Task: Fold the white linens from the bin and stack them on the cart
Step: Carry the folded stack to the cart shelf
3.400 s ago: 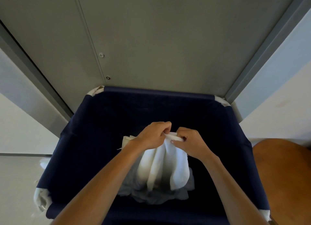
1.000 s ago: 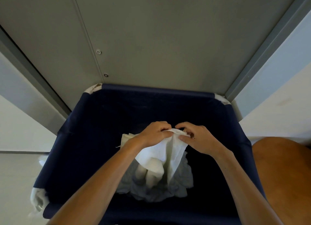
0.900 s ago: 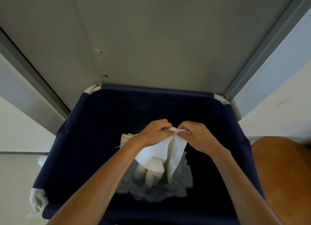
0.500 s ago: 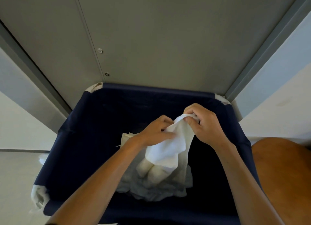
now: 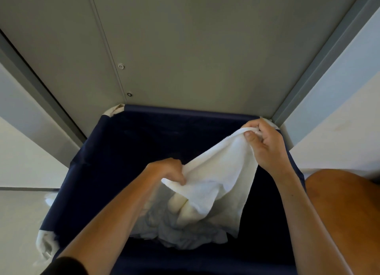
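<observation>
Over the dark blue bin (image 5: 115,151), a white towel (image 5: 218,172) stretched between both hands: the right hand (image 5: 265,147) pinched its upper-right corner, and the left hand (image 5: 168,172) gripped its lower edge mid-frame, above crumpled linens (image 5: 185,235).

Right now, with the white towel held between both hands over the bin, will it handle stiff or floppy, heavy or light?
Probably floppy: the white towel sags and hangs in folds between the left hand and right hand. Likely light, since pinches at two edges carry it. Its nubby terry surface probably resists slipping.
</observation>
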A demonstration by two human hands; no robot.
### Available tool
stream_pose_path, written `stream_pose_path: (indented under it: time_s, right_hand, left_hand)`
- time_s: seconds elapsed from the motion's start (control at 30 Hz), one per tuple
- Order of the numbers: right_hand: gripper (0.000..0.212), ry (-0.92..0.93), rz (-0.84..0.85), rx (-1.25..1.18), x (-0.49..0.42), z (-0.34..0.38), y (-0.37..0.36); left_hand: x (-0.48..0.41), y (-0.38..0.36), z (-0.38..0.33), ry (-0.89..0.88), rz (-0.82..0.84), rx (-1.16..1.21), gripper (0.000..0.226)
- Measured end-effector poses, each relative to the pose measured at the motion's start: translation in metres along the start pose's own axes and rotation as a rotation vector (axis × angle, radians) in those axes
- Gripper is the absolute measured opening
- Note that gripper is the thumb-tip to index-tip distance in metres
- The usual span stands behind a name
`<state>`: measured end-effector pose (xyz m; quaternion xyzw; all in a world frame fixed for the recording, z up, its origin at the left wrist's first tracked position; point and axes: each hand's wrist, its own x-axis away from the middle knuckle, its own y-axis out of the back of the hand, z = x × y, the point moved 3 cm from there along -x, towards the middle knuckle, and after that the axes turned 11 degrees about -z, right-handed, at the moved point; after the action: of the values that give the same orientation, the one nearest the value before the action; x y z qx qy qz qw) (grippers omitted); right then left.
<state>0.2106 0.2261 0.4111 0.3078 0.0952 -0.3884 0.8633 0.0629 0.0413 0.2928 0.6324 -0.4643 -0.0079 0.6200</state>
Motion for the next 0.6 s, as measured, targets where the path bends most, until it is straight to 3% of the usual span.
stream_pose_path:
  time_s: [0.1,0.3,0.43,0.5,0.6]
  right_hand:
    - [0.018,-0.038,-0.016,0.049,0.003,-0.005,-0.001]
    - [0.021,-0.12,-0.212,0.011,0.004,-0.01,0.009]
    - [0.026,-0.115,-0.086,-0.034,0.005,-0.007,-0.001]
    - [0.027,-0.103,-0.001,-0.08,0.008,-0.006,-0.01]
    - [0.017,-0.11,0.094,-0.092,0.012,-0.007,-0.023]
  left_hand:
    - [0.0,0.0,0.015,0.093,0.05,-0.065,0.053]
    - [0.008,-0.034,0.063,0.298,0.28,-0.247,0.055]
    - [0.013,-0.05,0.069,0.309,0.293,-0.174,0.041]
    - [0.008,-0.048,0.063,0.269,0.25,-0.085,0.04]
    - [-0.001,-0.026,0.043,0.161,-0.005,0.027,0.033]
